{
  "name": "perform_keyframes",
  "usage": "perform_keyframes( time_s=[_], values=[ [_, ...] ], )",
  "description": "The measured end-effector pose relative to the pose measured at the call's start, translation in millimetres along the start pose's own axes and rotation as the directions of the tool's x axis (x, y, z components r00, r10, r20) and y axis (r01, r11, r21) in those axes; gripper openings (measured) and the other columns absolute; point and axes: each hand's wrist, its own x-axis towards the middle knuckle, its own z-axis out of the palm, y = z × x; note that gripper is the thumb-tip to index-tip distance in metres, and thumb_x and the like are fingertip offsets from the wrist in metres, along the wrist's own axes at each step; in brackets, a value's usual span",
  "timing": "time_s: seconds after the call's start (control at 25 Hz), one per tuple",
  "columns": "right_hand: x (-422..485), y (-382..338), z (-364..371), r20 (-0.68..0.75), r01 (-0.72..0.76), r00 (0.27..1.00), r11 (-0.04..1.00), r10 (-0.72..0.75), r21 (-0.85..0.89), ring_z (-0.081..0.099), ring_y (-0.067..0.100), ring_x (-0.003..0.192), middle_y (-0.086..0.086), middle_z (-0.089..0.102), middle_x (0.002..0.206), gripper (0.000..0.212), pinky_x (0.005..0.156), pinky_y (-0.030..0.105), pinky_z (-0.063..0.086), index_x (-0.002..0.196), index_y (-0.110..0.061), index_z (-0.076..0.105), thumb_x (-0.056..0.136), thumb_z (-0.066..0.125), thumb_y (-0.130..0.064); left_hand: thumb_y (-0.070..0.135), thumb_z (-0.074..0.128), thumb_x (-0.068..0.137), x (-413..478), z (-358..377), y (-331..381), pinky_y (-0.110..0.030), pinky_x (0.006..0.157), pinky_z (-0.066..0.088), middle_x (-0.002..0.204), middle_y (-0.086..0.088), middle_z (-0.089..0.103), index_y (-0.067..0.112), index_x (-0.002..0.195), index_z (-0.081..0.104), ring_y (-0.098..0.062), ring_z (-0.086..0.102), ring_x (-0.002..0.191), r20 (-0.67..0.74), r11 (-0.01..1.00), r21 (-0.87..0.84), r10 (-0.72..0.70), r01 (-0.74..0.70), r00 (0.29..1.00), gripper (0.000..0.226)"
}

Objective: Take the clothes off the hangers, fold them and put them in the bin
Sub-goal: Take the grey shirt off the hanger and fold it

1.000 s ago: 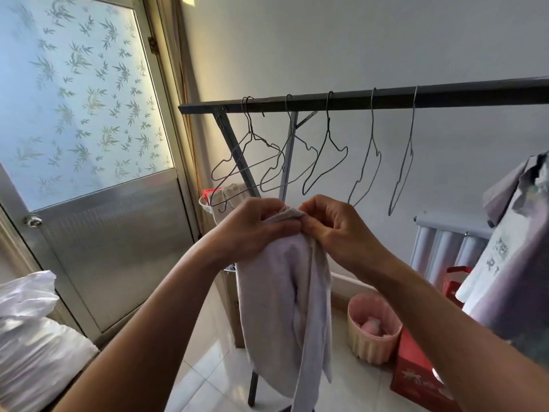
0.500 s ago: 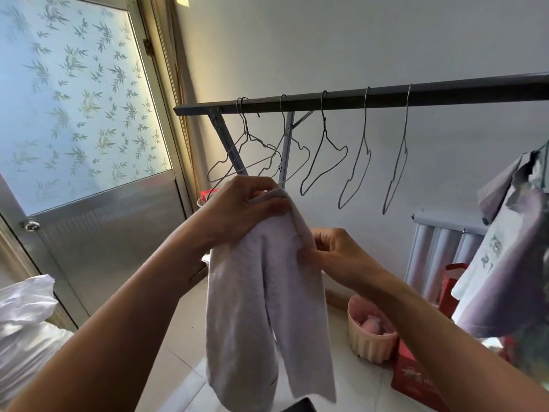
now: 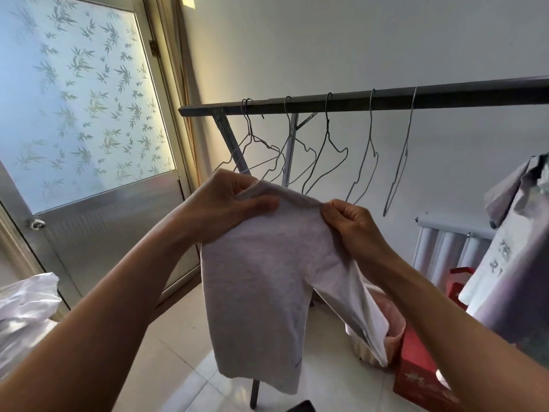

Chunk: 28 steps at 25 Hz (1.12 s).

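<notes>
A small pale grey pair of trousers (image 3: 261, 281) hangs in the air in front of me, legs down. My left hand (image 3: 228, 203) grips the waistband at its left end, and my right hand (image 3: 347, 221) pinches it at the right end. Behind them a dark rail (image 3: 386, 101) carries several bare wire hangers (image 3: 329, 153). A pale lilac garment (image 3: 517, 248) hangs at the right edge. A pink ribbed bin (image 3: 392, 331) stands on the floor, mostly hidden behind the trouser leg.
A frosted glass door (image 3: 80, 114) with a bamboo pattern fills the left. A white plastic bag (image 3: 23, 316) lies at the lower left. A red box (image 3: 421, 376) and a white radiator (image 3: 445, 248) are at the right. The floor has pale tiles (image 3: 178, 367).
My right hand slid down the cloth, then came back up to the waistband's right end. The two hands have moved apart, spreading the waistband so the trousers hang flat and wide.
</notes>
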Motion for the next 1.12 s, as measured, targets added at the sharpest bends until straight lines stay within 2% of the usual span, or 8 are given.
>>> perform_keyframes(
  time_s=[0.28,0.48,0.6,0.72,0.84,0.96,1.04,1.12],
  values=[
    [16,-1,10,0.135,-0.03,0.991,0.999,0.024,0.041,0.042,0.009,0.065,0.001,0.049,0.067,0.03,0.057,0.02,0.034,0.069,-0.014,0.058,0.098,0.052,-0.019,0.04,0.057,0.088,11,-1,5,-0.028,0.065,0.046,0.086,-0.027,0.064,0.003,0.1,0.072,-0.021,0.056,0.072,0.077,0.987,-0.161,0.014,-0.002,0.997,0.042],
    [16,6,26,0.133,0.002,0.991,0.986,0.02,-0.167,0.058,0.011,0.084,0.002,0.065,0.097,0.012,0.068,0.019,0.045,0.101,-0.013,0.062,0.095,0.058,-0.023,0.042,0.054,0.089,15,6,3,-0.019,0.062,0.047,0.07,-0.005,0.061,0.007,0.084,0.071,-0.011,0.055,0.064,0.087,0.987,-0.161,0.001,0.013,0.996,0.039],
    [6,2,29,0.039,-0.021,0.999,0.998,0.023,-0.055,0.065,0.017,0.083,0.003,0.068,0.095,0.027,0.064,0.019,0.051,0.104,-0.011,0.062,0.096,0.052,-0.035,0.046,0.053,0.09,15,6,0,-0.025,0.064,0.046,0.073,-0.019,0.06,-0.001,0.087,0.069,-0.017,0.054,0.065,0.052,0.992,-0.124,0.003,0.004,0.999,0.05],
    [-8,-4,28,0.265,-0.116,0.961,0.987,0.083,0.112,0.069,0.012,0.079,0.004,0.072,0.093,0.06,0.064,0.017,0.053,0.108,-0.002,0.066,0.088,0.053,-0.058,0.045,0.053,0.092,18,6,1,-0.022,0.056,0.042,0.067,-0.012,0.053,-0.009,0.083,0.063,-0.016,0.048,0.058,0.026,0.994,-0.112,-0.009,0.012,1.0,0.056],
    [-16,-6,31,0.361,-0.043,0.932,0.998,0.024,0.044,0.071,0.015,0.091,0.004,0.073,0.102,0.043,0.075,0.024,0.057,0.114,-0.005,0.063,0.079,0.076,-0.026,0.043,0.056,0.092,21,8,0,-0.021,0.051,0.039,0.063,-0.009,0.05,-0.01,0.081,0.063,-0.015,0.043,0.055,-0.004,0.994,-0.104,-0.026,0.026,1.0,0.055],
    [-15,-6,33,0.322,-0.039,0.946,0.998,0.021,0.049,0.071,0.017,0.094,0.005,0.073,0.102,0.027,0.079,0.025,0.056,0.111,-0.005,0.065,0.085,0.068,-0.013,0.04,0.064,0.089,24,5,-2,-0.019,0.055,0.045,0.069,-0.004,0.064,0.002,0.087,0.073,-0.01,0.055,0.059,-0.067,0.992,-0.106,-0.071,0.063,0.995,0.04],
    [-13,-8,33,0.28,-0.048,0.96,0.997,0.029,0.059,0.071,0.019,0.094,0.005,0.074,0.1,0.017,0.082,0.029,0.057,0.105,-0.008,0.068,0.089,0.065,-0.009,0.047,0.068,0.082,22,4,-10,-0.022,0.067,0.054,0.094,-0.005,0.074,0.012,0.104,0.072,-0.013,0.069,0.081,-0.147,0.949,-0.297,-0.158,0.109,0.977,0.042],
    [-10,-12,31,0.238,-0.059,0.971,0.995,0.04,0.077,0.071,0.019,0.091,0.005,0.075,0.097,0.013,0.081,0.03,0.058,0.1,-0.01,0.07,0.09,0.063,-0.007,0.065,0.066,0.07,8,7,-27,-0.033,0.084,0.056,0.119,-0.011,0.068,0.019,0.124,0.062,-0.024,0.067,0.107,-0.072,0.757,-0.635,-0.255,0.153,0.964,0.071]
  ],
)
